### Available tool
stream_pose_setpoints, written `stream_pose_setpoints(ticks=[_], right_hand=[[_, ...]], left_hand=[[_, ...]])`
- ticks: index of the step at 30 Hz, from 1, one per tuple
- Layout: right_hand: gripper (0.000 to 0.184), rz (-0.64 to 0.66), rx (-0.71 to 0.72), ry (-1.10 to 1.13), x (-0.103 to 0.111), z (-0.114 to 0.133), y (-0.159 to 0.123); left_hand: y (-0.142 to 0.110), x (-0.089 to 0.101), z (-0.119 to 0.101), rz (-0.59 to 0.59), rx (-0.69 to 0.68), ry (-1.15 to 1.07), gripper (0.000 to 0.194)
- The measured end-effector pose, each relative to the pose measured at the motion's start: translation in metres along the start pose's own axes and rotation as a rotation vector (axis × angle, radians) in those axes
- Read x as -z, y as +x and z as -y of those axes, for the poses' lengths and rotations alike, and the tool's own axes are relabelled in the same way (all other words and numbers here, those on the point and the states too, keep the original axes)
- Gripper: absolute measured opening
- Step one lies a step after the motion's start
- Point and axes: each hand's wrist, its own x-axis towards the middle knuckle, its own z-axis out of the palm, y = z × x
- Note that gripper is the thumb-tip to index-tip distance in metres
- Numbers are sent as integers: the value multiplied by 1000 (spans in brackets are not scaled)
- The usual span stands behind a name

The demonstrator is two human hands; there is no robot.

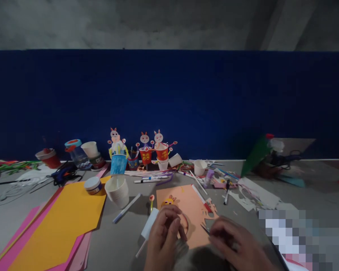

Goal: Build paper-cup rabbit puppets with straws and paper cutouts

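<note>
My right hand (pixel 233 239) is closed around what looks like a pair of scissors (pixel 205 229); only the pointed metal tips show past the fingers. Curled fingers and thumb bring my left hand (pixel 166 229) together, and anything between them is hidden. Beside its fingertips a curved, orange-edged piece shows over the peach paper sheet (pixel 193 210). Just above that hand is a yellow paper rabbit head (pixel 168 201) with drawn ears. A pale blue paper cylinder (pixel 150 224) with a white stick lies against the left hand's outer side.
Yellow card (pixel 81 207) over pink sheets covers the left. A white paper cup (pixel 117 192), a lidded jar (pixel 92 185) and a marker (pixel 127 208) stand or lie near it. Rabbit-topped cups (pixel 162 152) line the back. Paper scraps (pixel 260 194) and a black pen (pixel 226 192) lie right.
</note>
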Motion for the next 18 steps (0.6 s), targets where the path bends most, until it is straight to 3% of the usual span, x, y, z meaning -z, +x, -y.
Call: stream_pose_setpoints(ticks=[3,7,18], right_hand=[[3,-80,180,185,-31,26,8],[5,-155,219,285,-59,36,13],[12,-134,94,175,-75,32,15]], left_hand=[[-2,0,-3,-33,-31,80,23],[-3,3,-5,-79,-115,200,24],[-3,15,7,-41,-457,518,16]])
